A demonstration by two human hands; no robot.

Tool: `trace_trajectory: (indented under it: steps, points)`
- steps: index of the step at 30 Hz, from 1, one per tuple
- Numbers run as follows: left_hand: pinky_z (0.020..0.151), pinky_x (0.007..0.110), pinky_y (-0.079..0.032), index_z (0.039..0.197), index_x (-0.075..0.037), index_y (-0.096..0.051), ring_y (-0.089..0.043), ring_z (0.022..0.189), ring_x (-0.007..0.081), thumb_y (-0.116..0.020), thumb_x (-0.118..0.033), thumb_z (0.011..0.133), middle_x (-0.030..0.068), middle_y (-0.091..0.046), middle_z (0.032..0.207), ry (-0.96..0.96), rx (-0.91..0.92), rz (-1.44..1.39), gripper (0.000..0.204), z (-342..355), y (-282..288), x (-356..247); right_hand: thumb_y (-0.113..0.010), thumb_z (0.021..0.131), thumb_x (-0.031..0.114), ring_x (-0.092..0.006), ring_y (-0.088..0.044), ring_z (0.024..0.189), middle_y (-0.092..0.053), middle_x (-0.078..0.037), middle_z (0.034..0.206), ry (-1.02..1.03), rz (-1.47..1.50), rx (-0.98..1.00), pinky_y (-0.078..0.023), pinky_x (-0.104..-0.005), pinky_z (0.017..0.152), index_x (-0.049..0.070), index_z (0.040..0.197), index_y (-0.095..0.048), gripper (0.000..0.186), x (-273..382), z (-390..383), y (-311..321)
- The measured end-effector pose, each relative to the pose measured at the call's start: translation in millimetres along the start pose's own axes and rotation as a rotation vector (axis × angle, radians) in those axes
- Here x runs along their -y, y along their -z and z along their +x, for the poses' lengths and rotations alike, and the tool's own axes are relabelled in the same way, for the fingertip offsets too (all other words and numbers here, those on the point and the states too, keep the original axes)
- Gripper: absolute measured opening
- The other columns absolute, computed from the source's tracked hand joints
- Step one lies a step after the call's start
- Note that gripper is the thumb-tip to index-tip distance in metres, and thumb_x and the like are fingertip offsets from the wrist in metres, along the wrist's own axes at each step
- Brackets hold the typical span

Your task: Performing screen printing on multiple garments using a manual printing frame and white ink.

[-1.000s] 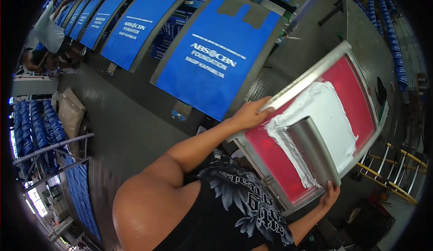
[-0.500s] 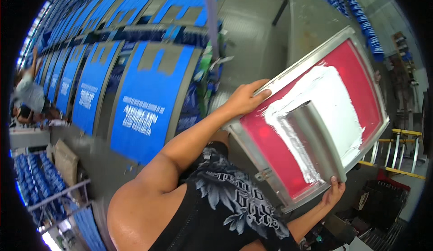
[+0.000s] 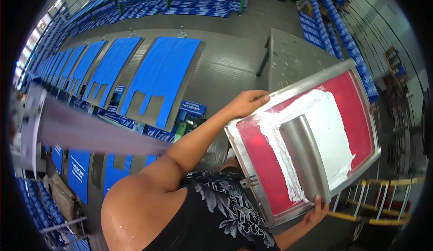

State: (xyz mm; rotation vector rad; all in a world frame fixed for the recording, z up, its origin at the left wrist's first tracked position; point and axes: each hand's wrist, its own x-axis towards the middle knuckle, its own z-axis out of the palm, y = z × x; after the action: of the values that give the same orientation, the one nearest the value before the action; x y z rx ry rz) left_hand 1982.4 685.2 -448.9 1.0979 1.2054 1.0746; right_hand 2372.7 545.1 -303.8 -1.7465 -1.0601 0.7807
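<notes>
Carried at chest height in both hands: a screen [image 3: 306,147], metal-framed, red mesh smeared with a wide patch of white ink [image 3: 324,133], tilted so the far right corner sits highest. Left hand [image 3: 248,103] clamped over the frame's upper left corner, fingers curled across the rail and thumb beneath. Right hand [image 3: 315,212] hooked under the lower rail near the bottom edge, fingertips just showing against the metal; closed on the frame as far as can be seen, though most of the palm lies hidden behind it. Lying loose on the mesh, a squeegee [image 3: 306,158], grey blade running lengthwise through the ink, lower end touching the rail just above the right fingers. Likely stiff and moderately heavy at the frame, thin and taut at the mesh, so easily dented or torn by a poke. Wet ink probably slick and quick to smear; best kept clear of fingers and clothing. Safest grip on opposite bare rails, as here, never on the mesh. Squeegee unsecured and apt to slide downhill if tipped further, so better held nearer level or pinned with a thumb. Below and to the left, rows of blue bags [image 3: 158,77] spread flat on grey boards across the floor [image 3: 225,66]. Beside the screen, a grey table [image 3: 297,57], and at lower right a yellow rack [image 3: 383,197].
</notes>
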Motion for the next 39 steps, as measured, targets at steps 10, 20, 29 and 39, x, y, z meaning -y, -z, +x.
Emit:
trace_trajectory:
  steps: [10, 20, 29, 39]
  points:
    - [0.058, 0.036, -0.042, 0.108, -0.009, -0.054, -0.054, 0.062, 0.021, -0.051, -0.049, 0.089, 0.0127, -0.058, 0.068, 0.024, -0.07, 0.118, 0.044, -2, 37, -5, -0.071, 0.077, 0.022, -0.0187, -0.054, 0.065, -0.062, -0.013, 0.078, 0.048, -0.389, 0.184, -0.044, -0.0341, 0.055, 0.003, 0.109, -0.065, 0.038, 17, 32, 9]
    - [0.064, 0.036, -0.044, 0.111, -0.01, -0.048, -0.058, 0.069, 0.0229, -0.05, -0.05, 0.09, 0.0147, -0.061, 0.075, -0.101, -0.2, 0.15, 0.045, -83, 52, 7, -0.065, 0.08, 0.007, -0.0208, -0.057, 0.07, -0.061, -0.014, 0.087, 0.139, -0.134, 0.132, -0.046, -0.0302, 0.055, -0.009, 0.095, -0.06, 0.023, -3, 31, -25]
    - [0.068, 0.035, -0.046, 0.116, -0.012, -0.045, -0.059, 0.073, 0.021, -0.051, -0.046, 0.091, 0.0143, -0.063, 0.079, -0.119, -0.713, 0.11, 0.043, -189, 33, 7, -0.065, 0.075, 0.004, -0.0223, -0.058, 0.076, -0.061, -0.015, 0.089, 0.279, -0.055, 0.699, -0.046, -0.0307, 0.066, -0.005, 0.104, -0.059, 0.031, 30, 92, -69]
    - [0.05, 0.028, -0.036, 0.11, -0.01, -0.052, -0.044, 0.056, 0.0084, -0.057, -0.026, 0.09, 0.0021, -0.052, 0.062, 0.05, -1.804, -0.025, 0.026, -314, 12, 53, -0.072, 0.067, 0.011, -0.0193, -0.057, 0.094, -0.063, -0.01, 0.101, 0.493, -0.016, 1.721, -0.042, -0.0315, 0.086, -0.005, 0.107, -0.061, 0.045, 111, 77, -424]
